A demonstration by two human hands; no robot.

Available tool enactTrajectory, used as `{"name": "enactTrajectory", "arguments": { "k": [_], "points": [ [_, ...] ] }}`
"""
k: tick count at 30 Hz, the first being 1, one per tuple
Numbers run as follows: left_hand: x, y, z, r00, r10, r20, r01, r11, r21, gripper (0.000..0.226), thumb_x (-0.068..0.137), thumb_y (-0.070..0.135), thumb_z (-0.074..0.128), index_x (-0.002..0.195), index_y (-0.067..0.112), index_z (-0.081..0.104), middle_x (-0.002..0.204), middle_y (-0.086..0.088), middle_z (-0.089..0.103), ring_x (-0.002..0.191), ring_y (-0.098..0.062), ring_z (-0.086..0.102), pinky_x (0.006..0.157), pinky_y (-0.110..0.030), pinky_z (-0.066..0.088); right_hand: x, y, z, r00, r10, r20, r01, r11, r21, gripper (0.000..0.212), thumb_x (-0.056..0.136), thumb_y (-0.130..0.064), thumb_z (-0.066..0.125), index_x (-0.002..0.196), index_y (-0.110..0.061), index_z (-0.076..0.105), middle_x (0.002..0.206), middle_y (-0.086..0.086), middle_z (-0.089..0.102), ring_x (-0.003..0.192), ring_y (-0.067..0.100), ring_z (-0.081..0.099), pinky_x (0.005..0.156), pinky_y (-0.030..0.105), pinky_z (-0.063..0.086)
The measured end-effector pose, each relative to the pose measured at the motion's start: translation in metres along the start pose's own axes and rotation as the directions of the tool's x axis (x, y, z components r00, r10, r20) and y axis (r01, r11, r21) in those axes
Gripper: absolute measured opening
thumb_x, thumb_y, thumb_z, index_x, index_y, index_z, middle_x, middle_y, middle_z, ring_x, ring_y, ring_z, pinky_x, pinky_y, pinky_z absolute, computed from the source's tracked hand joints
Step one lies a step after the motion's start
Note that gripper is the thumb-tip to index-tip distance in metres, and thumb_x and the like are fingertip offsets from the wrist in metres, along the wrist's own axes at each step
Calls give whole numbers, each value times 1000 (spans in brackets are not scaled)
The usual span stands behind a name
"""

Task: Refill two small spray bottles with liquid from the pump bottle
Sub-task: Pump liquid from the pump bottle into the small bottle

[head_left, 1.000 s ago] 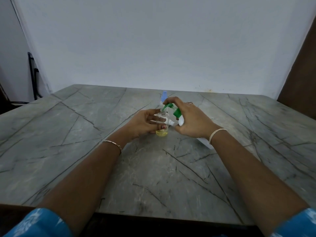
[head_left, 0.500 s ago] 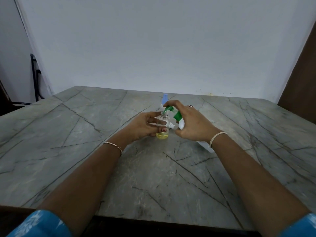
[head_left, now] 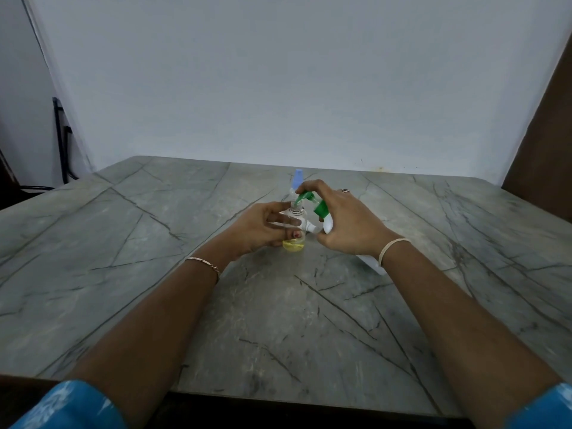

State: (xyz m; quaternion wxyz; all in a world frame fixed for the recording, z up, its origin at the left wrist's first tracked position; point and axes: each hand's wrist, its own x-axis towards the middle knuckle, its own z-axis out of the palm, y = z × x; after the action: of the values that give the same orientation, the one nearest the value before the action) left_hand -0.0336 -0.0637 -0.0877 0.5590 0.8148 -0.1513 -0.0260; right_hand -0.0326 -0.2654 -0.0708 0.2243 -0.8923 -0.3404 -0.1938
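One spray bottle (head_left: 294, 244), within left hand (head_left: 258, 232)

The table (head_left: 154, 274) is grey marble with dark veins. The pump bottle (head_left: 328, 226) is white with a green pump (head_left: 320, 207). Yellow liquid (head_left: 293, 244) fills the clear spray bottle (head_left: 294, 218).

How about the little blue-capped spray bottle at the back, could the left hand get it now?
Probably not yet: the left hand grips the small clear bottle with yellow liquid, which stands just in front of the blue-capped spray bottle. Once freed, it looks near enough.
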Motion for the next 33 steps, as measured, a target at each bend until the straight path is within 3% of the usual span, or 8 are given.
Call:
{"name": "enactTrajectory", "arguments": {
  "k": [4,10,17,23,27,33],
  "points": [
    [-2,1,0,1000,10,-9,-10,1000,-2,65,73,21,78,132,18,50,111,0,68,100,-18,66,81,-33,57,2,-2,0,1000,-6,15,6,1000,-1,64,75,-14,69,131,-26,39,108,-7,58,82,15,51,72,27,37],
    [-3,4,2,999,20,-35,-21,999,-33,51,75,29,77,121,27,55,105,3,68,96,-16,67,78,-33,58,6,-3,4,1000,0,-8,0,1000,-3,60,75,-18,71,123,-29,38,112,-7,60,88,20,52,76,37,47],
    [0,2,3,998,40,-54,-44,997,-61,31,80,33,71,109,32,59,107,-3,68,96,-17,68,77,-34,59,1,-3,1,1000,-2,-18,1,999,-49,65,75,-18,68,132,-29,39,102,-12,54,83,15,49,71,26,33],
    [0,3,3,998,27,-58,-31,998,-62,45,81,33,71,123,22,58,107,-2,68,96,-15,67,75,-31,58,3,-3,2,999,-8,-34,6,999,-45,61,75,-17,69,128,-27,41,106,-8,59,83,16,50,71,30,38],
    [0,2,2,999,16,-45,-20,996,-83,45,80,33,71,122,23,58,111,-3,67,98,-16,67,77,-32,58,6,-4,5,999,12,-45,-15,997,-80,60,75,-21,70,126,-30,39,107,-8,57,88,18,48,76,37,45],
    [0,2,4,999,13,-33,-18,990,-139,46,82,29,70,126,18,58,111,-5,68,96,-14,68,72,-26,57,1,0,5,999,32,-21,-34,989,-147,82,73,-22,65,141,-43,26,105,-3,61,85,19,47,76,37,46]
  ]
}}
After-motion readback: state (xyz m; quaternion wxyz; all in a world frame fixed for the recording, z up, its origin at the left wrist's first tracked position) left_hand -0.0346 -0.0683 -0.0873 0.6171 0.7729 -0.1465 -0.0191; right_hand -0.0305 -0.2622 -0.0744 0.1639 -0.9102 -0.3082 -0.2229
